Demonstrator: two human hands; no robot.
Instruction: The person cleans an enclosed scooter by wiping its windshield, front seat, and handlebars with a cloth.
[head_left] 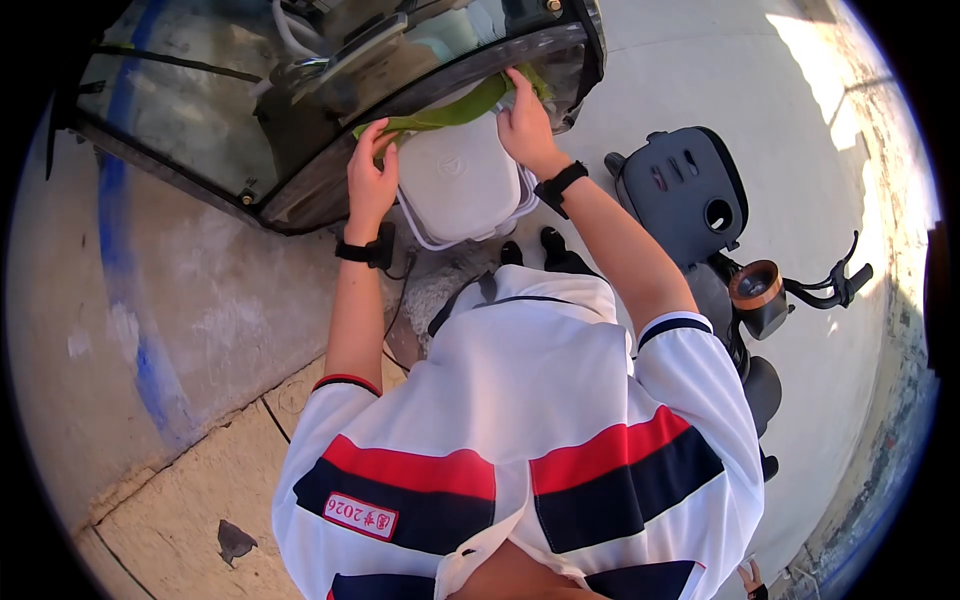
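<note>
A green strip that looks like cloth (pixel 450 113) stretches between my two hands. My left hand (pixel 371 180) has its fingers closed on the strip's left end. Near its right end, my right hand (pixel 527 125) grips the same strip, fingertips curled over its top edge. Directly beneath is a white box with a rounded lid (pixel 455 185); a pale handle rim runs along its lower edge. The strip overlaps the far edge of the lid. Part of the strip beyond my right hand lies against the dark-framed clear panel (pixel 330 165).
Behind the clear panel, a showerhead-like metal and white object (pixel 345 55) shows. To the right stands a bike or scooter with a dark grey plastic basket (pixel 685 195), a round lamp (pixel 758 290) and a handlebar (pixel 835 285). Another person's hand (pixel 750 577) appears at the lower right.
</note>
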